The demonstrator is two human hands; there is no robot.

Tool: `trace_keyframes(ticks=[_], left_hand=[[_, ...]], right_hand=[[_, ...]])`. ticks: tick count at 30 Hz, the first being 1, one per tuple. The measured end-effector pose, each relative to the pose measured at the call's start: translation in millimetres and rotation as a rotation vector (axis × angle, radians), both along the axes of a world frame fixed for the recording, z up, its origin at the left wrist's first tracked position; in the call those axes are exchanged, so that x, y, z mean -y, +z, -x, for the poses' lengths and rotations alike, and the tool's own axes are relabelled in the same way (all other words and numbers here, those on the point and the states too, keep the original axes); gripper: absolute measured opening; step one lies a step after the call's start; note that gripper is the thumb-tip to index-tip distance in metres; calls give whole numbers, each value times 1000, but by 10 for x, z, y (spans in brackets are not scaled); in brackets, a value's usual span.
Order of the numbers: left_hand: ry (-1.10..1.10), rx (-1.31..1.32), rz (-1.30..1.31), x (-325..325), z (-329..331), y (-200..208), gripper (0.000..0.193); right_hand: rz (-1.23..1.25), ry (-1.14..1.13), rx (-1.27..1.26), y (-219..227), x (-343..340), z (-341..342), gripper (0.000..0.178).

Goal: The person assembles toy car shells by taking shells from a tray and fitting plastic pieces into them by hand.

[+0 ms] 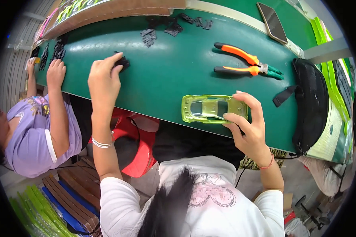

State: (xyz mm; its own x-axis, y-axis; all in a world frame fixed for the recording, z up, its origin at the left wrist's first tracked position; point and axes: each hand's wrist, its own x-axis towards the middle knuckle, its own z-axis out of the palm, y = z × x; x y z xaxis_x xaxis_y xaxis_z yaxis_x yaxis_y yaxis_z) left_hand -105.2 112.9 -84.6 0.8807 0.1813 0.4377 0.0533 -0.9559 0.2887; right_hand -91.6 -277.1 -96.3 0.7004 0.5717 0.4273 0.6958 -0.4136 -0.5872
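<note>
At the far left, a co-worker in a lilac short-sleeved shirt [39, 140] sits at the long green-topped table [158, 75], one hand near a row of small black parts [59, 50]. Next comes the person's left hand [104, 81], its fingertips at a small, dark black piece [125, 63] on the tabletop—whether they pinch it, I cannot tell. Loose black bits [148, 37] lie beyond. Near the table's front edge is a translucent lime-green plastic car body [197, 107]; the right hand [247, 122] has thumb and fingers clamped on its right end. Behind it lie open orange-and-black-handled pliers [241, 71]—then, rightward, a black fabric bag [313, 104].
</note>
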Motion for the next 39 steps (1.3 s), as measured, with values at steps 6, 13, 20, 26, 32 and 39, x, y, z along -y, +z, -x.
trace_keyframes(ticks=[6,13,20,26,32,39], left_hand=[[-42,-47,-46,58,-29,100,43],[-333,90,375,1043,293,355,15],[-768,-175,502,1497,401,185,27],[-825,-234,496,1499,451,103,26],[-764,-160,366,1531,466,141,21],[-762,-186,423,1525,482,128,18]], right_hand=[[-43,6,-33,-13,-17,29,33],[60,48,82,-30,32,106,31],[-62,32,49,-111,27,320,26],[-114,44,41,-177,32,299,21],[-120,34,47,-190,14,301,21],[-104,31,73,-199,21,307,20]])
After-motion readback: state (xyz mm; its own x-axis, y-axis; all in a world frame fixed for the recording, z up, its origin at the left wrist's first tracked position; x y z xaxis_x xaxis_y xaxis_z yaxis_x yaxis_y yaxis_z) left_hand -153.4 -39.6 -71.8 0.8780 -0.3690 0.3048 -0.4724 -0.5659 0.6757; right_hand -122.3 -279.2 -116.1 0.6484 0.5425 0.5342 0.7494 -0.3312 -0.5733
